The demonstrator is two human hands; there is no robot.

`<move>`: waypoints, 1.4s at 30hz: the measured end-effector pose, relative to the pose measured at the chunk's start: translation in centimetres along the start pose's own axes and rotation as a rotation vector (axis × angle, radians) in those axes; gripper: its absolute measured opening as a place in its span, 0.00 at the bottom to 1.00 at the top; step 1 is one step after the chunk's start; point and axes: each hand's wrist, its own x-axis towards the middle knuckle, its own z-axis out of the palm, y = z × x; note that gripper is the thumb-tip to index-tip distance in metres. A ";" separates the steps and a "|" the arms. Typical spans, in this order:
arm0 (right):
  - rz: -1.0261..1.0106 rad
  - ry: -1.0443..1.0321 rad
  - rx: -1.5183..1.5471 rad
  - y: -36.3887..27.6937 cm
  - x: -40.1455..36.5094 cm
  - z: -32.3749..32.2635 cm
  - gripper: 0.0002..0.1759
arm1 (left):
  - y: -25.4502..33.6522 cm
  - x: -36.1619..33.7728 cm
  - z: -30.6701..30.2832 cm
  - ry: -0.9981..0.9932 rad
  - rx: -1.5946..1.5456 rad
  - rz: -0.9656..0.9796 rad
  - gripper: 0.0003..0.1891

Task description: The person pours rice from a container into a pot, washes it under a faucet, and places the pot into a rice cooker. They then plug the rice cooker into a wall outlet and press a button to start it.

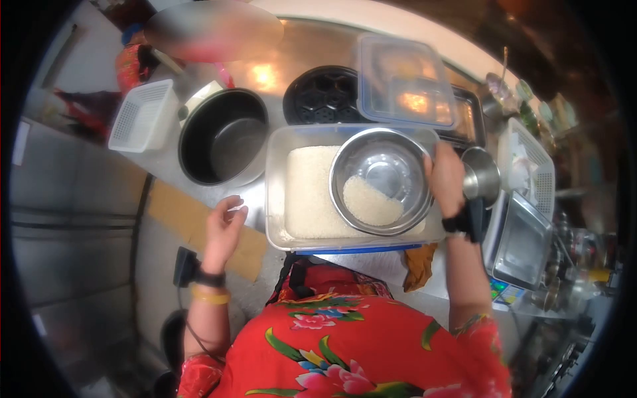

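Note:
My right hand [446, 178] grips the right rim of a round metal bowl [379, 147]. White rice [370, 201] lies in the lower left of that bowl. Beneath it is a clear plastic bin [273, 219] with more rice [309, 192] in it; the bowl hides the bin's right part. Left of the bin, my left hand [225, 224] hangs in the air with its fingers loosely curled and apart, holding nothing. A deep dark-lined pot [222, 159] stands just beyond my left hand, its visible inside bare.
A clear lid with a blue rim [406, 83] rests behind the bin, partly over a black tray [321, 96]. White baskets stand at left [142, 116] and right [543, 166]. A metal cup [480, 174] and metal tray [524, 242] are at right. A brown cloth [419, 266] hangs at the front edge.

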 end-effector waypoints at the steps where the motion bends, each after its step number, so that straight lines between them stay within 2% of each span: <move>1: 0.006 0.001 -0.018 -0.9 -1.0 -0.5 0.17 | -0.5 0.4 -0.3 -0.043 -0.039 -0.065 0.17; 3: 0.276 -0.260 -0.077 -3.3 -2.1 -1.4 0.19 | -1.6 1.3 -0.5 -0.105 -0.086 -0.120 0.17; 5: 0.303 -0.180 -0.091 -4.0 -2.6 -1.2 0.18 | -2.7 2.0 0.0 -0.300 -0.105 -0.152 0.16; 7: 0.494 -0.211 0.097 -4.5 -2.6 -1.9 0.17 | -2.1 2.2 0.9 -0.374 -0.214 -0.159 0.13; 8: 0.501 -0.202 0.085 -4.5 -2.7 -2.1 0.17 | -1.9 2.6 1.3 -0.442 -0.225 -0.152 0.11; 10: 0.654 -0.481 0.419 -4.7 -2.9 -2.5 0.17 | -1.8 3.6 1.9 -0.520 -0.244 -0.138 0.10; 11: 0.660 -0.473 0.409 -5.5 -3.1 -2.8 0.17 | -1.6 4.0 2.2 -0.527 -0.233 -0.161 0.09; 13: 0.547 -0.329 0.071 -7.3 -3.7 -4.0 0.17 | -1.1 4.7 2.4 -0.543 -0.225 -0.179 0.10; 14: 0.557 -0.327 0.062 -8.1 -3.9 -4.8 0.17 | -0.7 4.7 2.3 -0.555 -0.327 -0.209 0.11; 16: 0.247 0.015 -0.004 -9.6 -4.6 -6.9 0.22 | 0.6 4.5 2.0 -0.595 -0.436 -0.244 0.12; 17: 0.264 0.017 -0.015 -10.2 -4.9 -7.7 0.22 | 1.2 4.3 1.8 -0.615 -0.435 -0.243 0.12; 20: 0.286 0.059 -0.224 -10.6 -6.5 -8.8 0.38 | 3.2 3.2 1.8 -0.644 -0.517 -0.222 0.11; 21: 0.286 0.063 -0.234 -10.0 -7.0 -8.6 0.38 | 4.0 2.8 1.8 -0.618 -0.493 -0.191 0.11; 23: 0.323 0.207 -0.314 -9.1 -7.9 -7.9 0.38 | 5.1 2.1 2.1 -0.591 -0.468 -0.151 0.10; 25: 0.333 0.215 -0.242 -8.5 -9.0 -6.8 0.39 | 5.8 1.8 2.3 -0.552 -0.434 -0.072 0.09; 27: 0.341 0.063 -0.171 -8.6 -9.7 -5.5 0.39 | 6.3 1.6 2.5 -0.549 -0.440 -0.053 0.09; 32: 0.371 -0.017 -0.016 -7.6 -8.4 -7.2 0.36 | 7.1 1.7 2.9 -0.526 -0.468 -0.033 0.10; 34: 0.493 -0.110 0.239 -6.9 -7.8 -7.9 0.32 | 8.0 1.4 3.1 -0.502 -0.457 -0.034 0.11; 38: 0.361 -0.114 0.379 -6.0 -7.1 -7.1 0.28 | 8.0 1.2 3.0 -0.463 -0.451 -0.025 0.13; 40: 0.407 -0.271 0.626 -6.6 -6.1 -7.1 0.24 | 7.8 1.0 3.0 -0.450 -0.470 -0.016 0.13; 41: 0.384 -0.282 0.631 -7.2 -5.5 -7.0 0.24 | 7.7 1.0 3.0 -0.460 -0.483 -0.005 0.13; 42: 0.512 -0.436 0.738 -7.9 -4.8 -7.1 0.22 | 7.5 1.0 3.1 -0.435 -0.488 -0.006 0.13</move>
